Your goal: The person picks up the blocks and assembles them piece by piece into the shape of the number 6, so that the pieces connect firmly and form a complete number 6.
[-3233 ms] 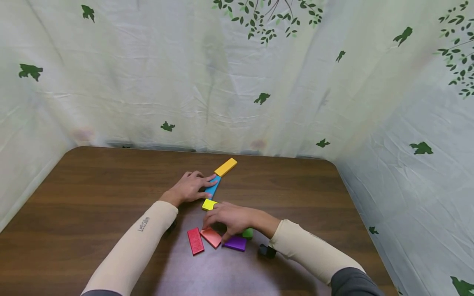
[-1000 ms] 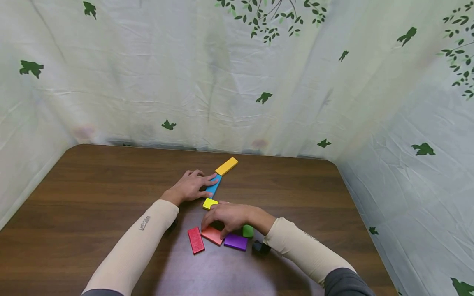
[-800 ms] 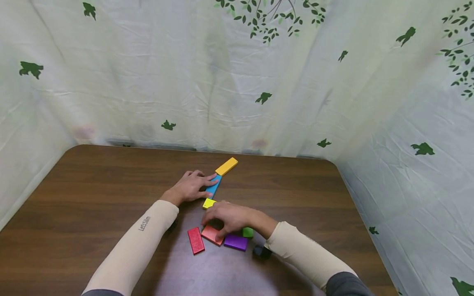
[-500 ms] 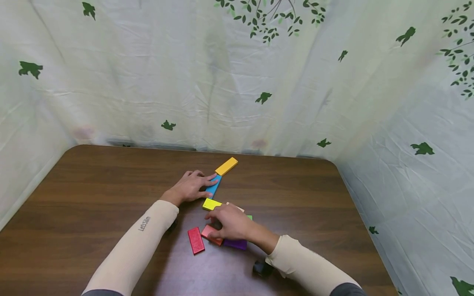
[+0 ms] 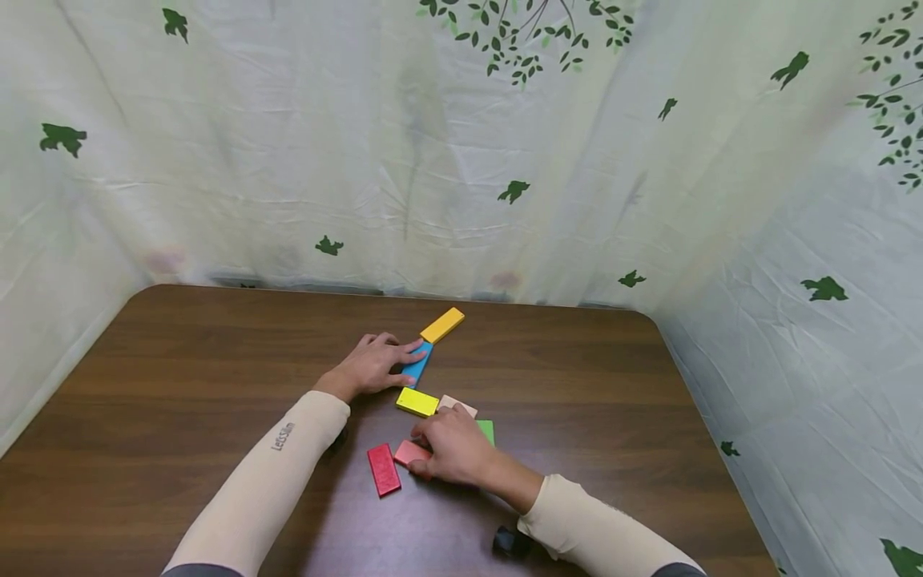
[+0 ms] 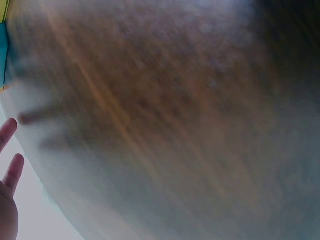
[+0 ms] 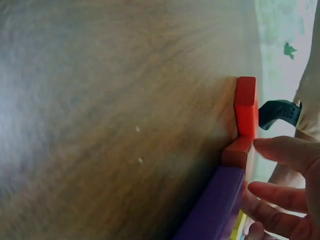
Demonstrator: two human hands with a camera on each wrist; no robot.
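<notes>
From my station I see the right grip point(image 5: 456, 449) loosely spread over the salmon block point(image 5: 412, 453) on the counter point(image 5: 577, 385), between the red block point(image 5: 384, 470) and purple block point(image 7: 212, 205). The left grip point(image 5: 369, 365), fingers apart, rests on the blue block point(image 5: 418, 368), near the yellow block point(image 5: 417, 402).

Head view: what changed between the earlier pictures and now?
The coral block has turned slightly counterclockwise; the right hand has drawn back toward the person, uncovering more of the yellow block and pale pink block. The left hand stays on the blue block; the orange block and red block look unmoved.
</notes>
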